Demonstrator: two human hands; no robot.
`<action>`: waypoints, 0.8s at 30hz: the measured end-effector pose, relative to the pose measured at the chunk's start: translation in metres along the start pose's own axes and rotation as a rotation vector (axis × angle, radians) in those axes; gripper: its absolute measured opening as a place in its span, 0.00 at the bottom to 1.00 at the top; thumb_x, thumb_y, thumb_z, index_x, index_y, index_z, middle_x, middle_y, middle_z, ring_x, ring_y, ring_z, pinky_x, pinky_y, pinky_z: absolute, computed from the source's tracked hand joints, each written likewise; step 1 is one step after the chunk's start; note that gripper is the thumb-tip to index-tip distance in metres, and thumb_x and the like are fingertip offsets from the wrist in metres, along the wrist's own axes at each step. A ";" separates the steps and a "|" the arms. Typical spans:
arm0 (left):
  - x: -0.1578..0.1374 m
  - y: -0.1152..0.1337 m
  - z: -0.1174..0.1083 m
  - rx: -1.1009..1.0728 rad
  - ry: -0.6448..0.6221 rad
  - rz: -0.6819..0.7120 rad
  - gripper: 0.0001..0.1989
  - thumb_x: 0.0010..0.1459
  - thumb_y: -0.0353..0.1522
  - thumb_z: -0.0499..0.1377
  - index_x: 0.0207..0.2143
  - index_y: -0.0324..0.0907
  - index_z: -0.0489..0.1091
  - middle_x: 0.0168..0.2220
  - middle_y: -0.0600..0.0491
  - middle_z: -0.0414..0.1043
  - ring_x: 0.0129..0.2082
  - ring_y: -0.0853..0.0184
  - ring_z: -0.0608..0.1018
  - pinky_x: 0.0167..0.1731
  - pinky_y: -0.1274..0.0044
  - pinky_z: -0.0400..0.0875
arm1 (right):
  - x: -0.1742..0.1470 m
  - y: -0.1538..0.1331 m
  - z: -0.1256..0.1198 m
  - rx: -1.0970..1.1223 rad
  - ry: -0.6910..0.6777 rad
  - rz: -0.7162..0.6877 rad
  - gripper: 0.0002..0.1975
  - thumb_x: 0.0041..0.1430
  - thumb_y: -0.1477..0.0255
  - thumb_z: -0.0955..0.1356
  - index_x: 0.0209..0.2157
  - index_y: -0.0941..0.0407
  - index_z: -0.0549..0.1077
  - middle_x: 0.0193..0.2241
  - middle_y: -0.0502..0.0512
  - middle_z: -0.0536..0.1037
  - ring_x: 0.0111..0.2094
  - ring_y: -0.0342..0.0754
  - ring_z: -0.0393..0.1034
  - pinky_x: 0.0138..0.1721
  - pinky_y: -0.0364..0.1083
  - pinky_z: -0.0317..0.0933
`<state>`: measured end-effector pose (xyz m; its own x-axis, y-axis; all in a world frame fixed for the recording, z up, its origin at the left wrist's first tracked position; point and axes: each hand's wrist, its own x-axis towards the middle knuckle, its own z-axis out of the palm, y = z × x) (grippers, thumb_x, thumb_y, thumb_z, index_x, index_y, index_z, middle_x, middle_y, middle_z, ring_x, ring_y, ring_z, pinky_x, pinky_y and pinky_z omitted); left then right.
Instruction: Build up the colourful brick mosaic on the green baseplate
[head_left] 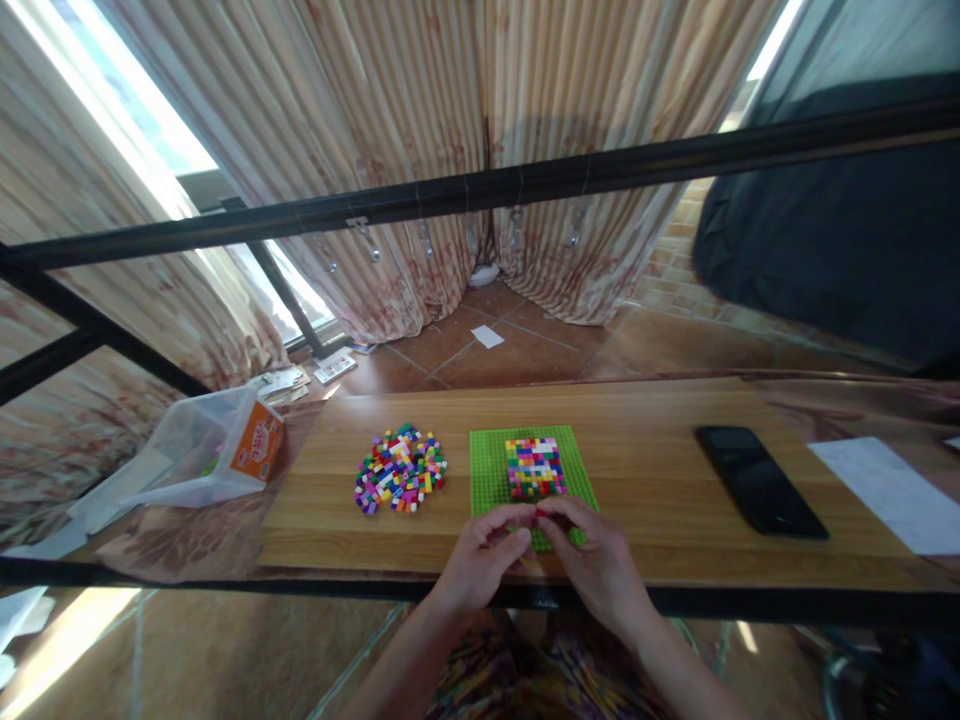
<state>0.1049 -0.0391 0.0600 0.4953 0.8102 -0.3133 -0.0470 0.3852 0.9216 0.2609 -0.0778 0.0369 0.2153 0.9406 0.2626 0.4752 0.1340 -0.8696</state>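
A small red toy brick (539,513) shows between my fingertips, over the near part of a green studded baseplate (487,470). My right hand (596,555) pinches it between thumb and forefinger. From the other side, the curled fingers of my left hand (484,555) meet at the same brick; the exact contact is partly hidden. Just beyond my fingers, a square block of many-coloured bricks (534,466) stands on the baseplate. Left of the plate, a loose pile of small bricks (401,470) in mixed colours lies on the wooden board.
A black phone (761,482) and a white paper sheet (885,492) lie to the right. At the left, a clear plastic tub (202,445) with an orange label rests on its side. A dark metal bar (450,195) crosses beyond the wooden board (645,480).
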 end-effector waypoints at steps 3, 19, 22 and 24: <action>-0.003 -0.001 -0.001 0.023 -0.008 -0.020 0.21 0.50 0.40 0.64 0.46 0.40 0.74 0.38 0.49 0.76 0.30 0.69 0.74 0.31 0.78 0.68 | 0.006 0.003 -0.002 -0.040 0.013 0.018 0.08 0.60 0.67 0.64 0.35 0.53 0.74 0.33 0.53 0.78 0.34 0.48 0.72 0.37 0.47 0.67; -0.020 -0.014 -0.044 -0.018 0.185 -0.053 0.18 0.45 0.40 0.67 0.37 0.37 0.76 0.31 0.51 0.74 0.26 0.72 0.72 0.28 0.80 0.65 | 0.061 0.046 0.011 -0.160 0.329 -0.017 0.10 0.55 0.62 0.69 0.32 0.51 0.80 0.46 0.57 0.71 0.49 0.54 0.64 0.53 0.58 0.56; -0.026 -0.016 -0.056 -0.039 0.226 -0.066 0.19 0.45 0.40 0.68 0.37 0.37 0.76 0.27 0.53 0.73 0.25 0.73 0.71 0.26 0.81 0.64 | 0.058 0.056 0.016 -0.112 0.339 0.032 0.10 0.53 0.61 0.70 0.31 0.50 0.80 0.47 0.57 0.72 0.51 0.55 0.64 0.54 0.59 0.54; -0.028 -0.017 -0.063 -0.054 0.261 -0.079 0.19 0.44 0.39 0.68 0.37 0.37 0.76 0.26 0.53 0.72 0.25 0.73 0.71 0.25 0.82 0.63 | 0.056 0.060 0.018 -0.072 0.340 0.053 0.10 0.53 0.60 0.70 0.31 0.50 0.80 0.47 0.57 0.72 0.50 0.55 0.64 0.54 0.59 0.56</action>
<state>0.0373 -0.0409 0.0392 0.2593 0.8603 -0.4389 -0.0663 0.4692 0.8806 0.2861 -0.0117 -0.0076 0.5075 0.7863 0.3524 0.5121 0.0537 -0.8573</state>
